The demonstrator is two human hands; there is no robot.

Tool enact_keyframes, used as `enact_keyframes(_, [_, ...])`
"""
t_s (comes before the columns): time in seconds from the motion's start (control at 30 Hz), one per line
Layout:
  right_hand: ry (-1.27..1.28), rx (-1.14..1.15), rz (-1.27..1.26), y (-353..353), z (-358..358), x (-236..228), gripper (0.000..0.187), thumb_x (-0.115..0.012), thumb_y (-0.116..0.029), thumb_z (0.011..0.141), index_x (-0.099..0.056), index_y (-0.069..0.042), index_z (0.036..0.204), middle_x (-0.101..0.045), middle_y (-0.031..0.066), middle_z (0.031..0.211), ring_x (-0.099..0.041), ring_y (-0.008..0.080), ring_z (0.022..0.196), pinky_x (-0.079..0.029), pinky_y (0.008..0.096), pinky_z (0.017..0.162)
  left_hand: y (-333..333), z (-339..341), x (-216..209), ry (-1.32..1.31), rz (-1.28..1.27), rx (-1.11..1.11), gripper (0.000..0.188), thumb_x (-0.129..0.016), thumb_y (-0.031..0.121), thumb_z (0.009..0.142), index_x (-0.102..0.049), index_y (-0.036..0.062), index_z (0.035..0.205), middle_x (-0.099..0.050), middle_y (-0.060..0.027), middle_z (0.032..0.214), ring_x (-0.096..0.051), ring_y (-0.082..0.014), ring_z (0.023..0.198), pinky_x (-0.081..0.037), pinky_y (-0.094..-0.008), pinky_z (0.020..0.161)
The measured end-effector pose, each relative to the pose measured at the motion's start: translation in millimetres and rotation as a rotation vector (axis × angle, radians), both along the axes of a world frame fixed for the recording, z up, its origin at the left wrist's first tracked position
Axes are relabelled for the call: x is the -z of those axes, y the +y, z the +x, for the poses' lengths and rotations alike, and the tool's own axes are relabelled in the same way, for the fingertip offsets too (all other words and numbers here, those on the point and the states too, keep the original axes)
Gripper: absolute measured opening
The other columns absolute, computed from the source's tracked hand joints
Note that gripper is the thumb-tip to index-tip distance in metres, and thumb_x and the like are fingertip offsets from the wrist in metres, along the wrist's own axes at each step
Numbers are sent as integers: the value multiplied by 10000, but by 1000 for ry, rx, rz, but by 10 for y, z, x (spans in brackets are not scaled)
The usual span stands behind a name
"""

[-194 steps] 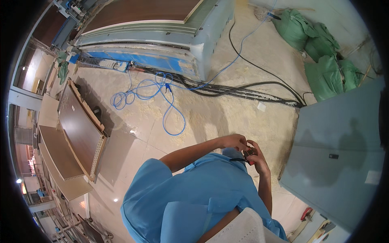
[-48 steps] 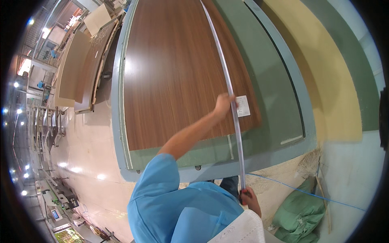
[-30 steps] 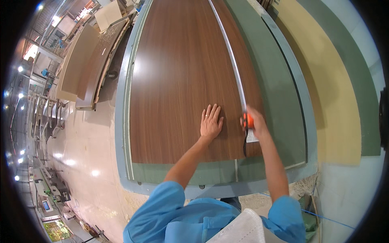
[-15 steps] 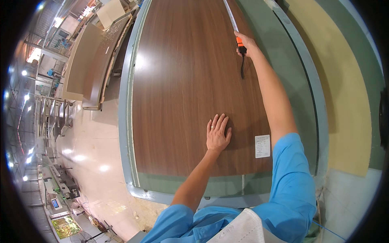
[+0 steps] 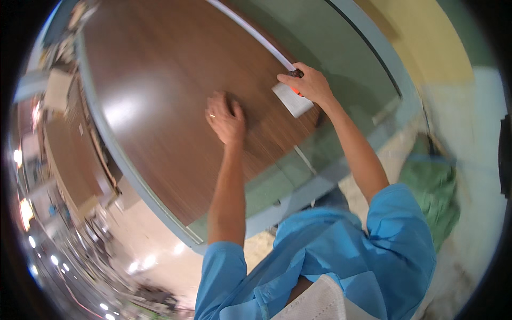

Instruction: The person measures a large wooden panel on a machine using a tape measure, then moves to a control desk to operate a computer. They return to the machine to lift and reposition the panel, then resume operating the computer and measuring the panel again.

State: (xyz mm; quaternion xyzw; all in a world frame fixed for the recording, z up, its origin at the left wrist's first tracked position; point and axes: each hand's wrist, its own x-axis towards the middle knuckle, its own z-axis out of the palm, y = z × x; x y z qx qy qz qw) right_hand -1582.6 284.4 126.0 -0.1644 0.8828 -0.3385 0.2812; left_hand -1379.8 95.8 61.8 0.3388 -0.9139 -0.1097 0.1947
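A dark brown wood-grain board (image 5: 154, 69) lies on a green-topped table (image 5: 368, 80) with a pale blue rim. My right hand (image 5: 312, 85) is closed around an orange and black tape measure (image 5: 297, 92) near the board's right edge. Its pale blade (image 5: 250, 31) runs out along that edge toward the far side and leaves the picture at the top. A white printed label (image 5: 291, 102) on the board sits partly under my right hand. On the middle of the board rests my left hand (image 5: 228, 122), fingers extended and slightly blurred, with nothing in it.
Large brown panels (image 5: 72, 154) are stacked to the left beyond a pale floor (image 5: 160, 234). A yellow sheet (image 5: 426, 42) lies at the upper right. Green cloth (image 5: 432, 184) bunches beside the table's near right corner.
My right hand has come back toward me along the board's edge with the tape measure, to the label. My head view has turned, and the board now slants in the picture.
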Motion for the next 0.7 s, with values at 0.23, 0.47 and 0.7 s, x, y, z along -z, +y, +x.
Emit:
enact_keyframes(0.23, [-16,125,-21,1807,1111,-18,642,-804,-527,792,-658,-67,1215,-704,89,866,-696,256,820,-542,371,732,13,21,71,-67,-14,43,492,-518,336,1020,-503,80,1440,-500,-90,1515,-397,-295,1448,-285,-458,1208])
enact_keyframes(0.47, [107,149,-22,1955,1276,239,708,-790,-582,780,-646,-85,1263,-699,117,920,-700,310,865,-555,415,763,-29,5,50,-103,-7,44,515,-493,385,1033,-493,82,1449,-479,-85,1529,-388,-272,1449,-299,-439,1205])
enact_keyframes(0.7, [164,158,71,2028,1164,297,702,-763,-617,781,-643,-148,1289,-690,115,926,-698,309,899,-561,435,758,-19,30,71,-104,50,32,526,-492,409,1037,-481,102,1463,-456,-67,1546,-365,-255,1463,-301,-438,1203])
